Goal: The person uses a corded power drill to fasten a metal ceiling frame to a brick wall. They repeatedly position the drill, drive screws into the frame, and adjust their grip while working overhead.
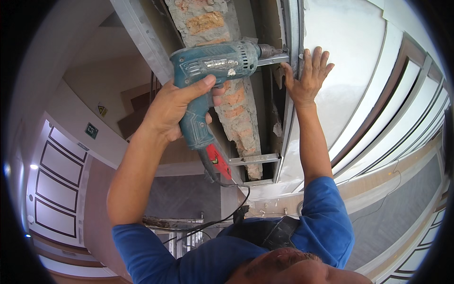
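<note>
My left hand [172,106] is wrapped around the handle of a dusty teal power drill [215,61], its thumb lying along the body. The drill is held level, and its chuck [269,50] points right, close to an upright metal stud [294,33]. Whether the bit touches the metal I cannot tell. Just under the chuck runs a short metal crosspiece [274,59]. My right hand [308,78] lies flat with fingers spread on the white wall panel [345,61], its thumb by the stud's edge. A red piece [217,161] and a black cord [248,191] hang below the drill's handle.
Behind the drill stands a rough brick and mortar column [241,113] within the metal framing. A lower crosspiece [255,159] spans the opening. Another metal stud [142,38] slants at upper left. A ladder-like metal frame [187,241] is below, and a panelled white door [59,182] stands far left.
</note>
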A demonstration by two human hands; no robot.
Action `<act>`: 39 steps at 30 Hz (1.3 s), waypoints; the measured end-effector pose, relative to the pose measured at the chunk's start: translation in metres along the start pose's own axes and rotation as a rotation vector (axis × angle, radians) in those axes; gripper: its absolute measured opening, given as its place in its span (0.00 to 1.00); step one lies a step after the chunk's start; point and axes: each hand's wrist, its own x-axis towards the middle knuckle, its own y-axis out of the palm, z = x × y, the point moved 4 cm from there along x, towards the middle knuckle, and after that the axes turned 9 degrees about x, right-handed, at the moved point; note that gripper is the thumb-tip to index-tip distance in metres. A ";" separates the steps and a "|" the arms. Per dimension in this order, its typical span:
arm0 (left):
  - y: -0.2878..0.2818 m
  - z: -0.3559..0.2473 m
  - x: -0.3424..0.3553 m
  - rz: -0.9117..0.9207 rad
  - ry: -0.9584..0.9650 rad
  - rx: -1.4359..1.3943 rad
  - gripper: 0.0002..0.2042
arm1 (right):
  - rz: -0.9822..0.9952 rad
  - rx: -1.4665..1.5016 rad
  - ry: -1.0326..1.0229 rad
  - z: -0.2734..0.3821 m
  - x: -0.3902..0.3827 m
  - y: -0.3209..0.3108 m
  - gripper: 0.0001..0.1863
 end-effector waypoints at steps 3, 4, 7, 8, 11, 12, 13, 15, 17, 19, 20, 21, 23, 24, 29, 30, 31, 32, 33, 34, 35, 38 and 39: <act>0.000 0.000 -0.001 -0.081 -0.044 0.017 0.25 | 0.002 0.001 0.004 0.000 0.000 0.000 0.41; 0.000 -0.002 -0.001 -0.082 -0.033 0.036 0.25 | 0.005 0.000 0.005 0.000 0.000 0.001 0.41; 0.000 -0.003 0.000 -0.083 -0.015 0.068 0.25 | 0.000 0.008 0.003 0.000 0.000 0.001 0.41; 0.000 -0.003 0.000 -0.088 -0.016 0.072 0.25 | -0.002 0.013 -0.002 0.000 0.000 0.001 0.41; -0.001 0.000 -0.002 -0.093 -0.021 0.067 0.25 | 0.004 0.026 -0.007 0.000 0.000 0.000 0.42; -0.002 0.001 -0.002 -0.093 -0.017 0.059 0.25 | 0.006 0.028 -0.010 0.000 -0.001 0.000 0.42; -0.002 0.002 -0.001 -0.081 -0.007 0.061 0.26 | 0.006 0.029 -0.013 0.000 0.000 0.000 0.43; -0.001 0.005 -0.001 -0.059 0.025 0.057 0.27 | 0.007 0.011 -0.027 0.000 -0.001 0.000 0.44; -0.002 0.011 -0.002 -0.055 0.026 0.013 0.24 | 0.012 -0.001 -0.034 0.000 -0.001 0.001 0.44; -0.002 0.016 -0.003 -0.054 0.027 -0.025 0.24 | 0.022 -0.007 -0.031 -0.001 -0.002 0.002 0.45; -0.002 0.019 -0.004 -0.055 0.027 -0.041 0.25 | 0.018 -0.011 -0.038 -0.001 -0.002 0.003 0.45; -0.002 0.023 -0.004 -0.056 0.025 -0.058 0.25 | 0.018 -0.013 -0.042 -0.001 -0.002 0.003 0.45; -0.002 0.028 -0.004 -0.045 0.025 -0.072 0.27 | 0.018 -0.014 -0.045 -0.001 -0.003 0.004 0.45; -0.002 0.030 -0.005 -0.040 0.029 -0.079 0.28 | 0.018 -0.013 -0.045 -0.001 -0.002 0.004 0.45; -0.002 0.038 -0.005 -0.031 0.052 -0.092 0.30 | 0.013 0.009 -0.021 0.002 -0.001 0.003 0.43; -0.002 0.038 -0.004 -0.019 0.073 -0.089 0.30 | 0.011 0.012 -0.010 0.002 0.000 0.002 0.42; -0.002 0.039 -0.004 -0.025 0.071 -0.088 0.30 | 0.008 0.015 0.000 0.003 0.000 0.002 0.41; -0.001 0.040 -0.003 -0.025 0.083 -0.084 0.30 | 0.006 0.021 0.010 0.003 0.001 0.002 0.41; -0.001 0.042 -0.002 -0.023 0.092 -0.078 0.31 | 0.006 0.026 0.024 0.004 0.001 0.002 0.40; 0.000 0.043 -0.002 -0.029 0.085 -0.083 0.30 | 0.007 0.026 0.037 0.004 0.001 0.001 0.40; 0.000 0.046 -0.002 -0.032 0.079 -0.087 0.30 | 0.006 0.030 0.036 0.004 0.001 0.002 0.40; 0.001 0.050 -0.001 -0.022 0.086 -0.095 0.30 | 0.011 0.022 0.039 0.005 0.001 0.000 0.40; 0.001 0.051 -0.001 -0.024 0.084 -0.093 0.29 | 0.012 0.014 0.037 0.005 0.001 0.000 0.40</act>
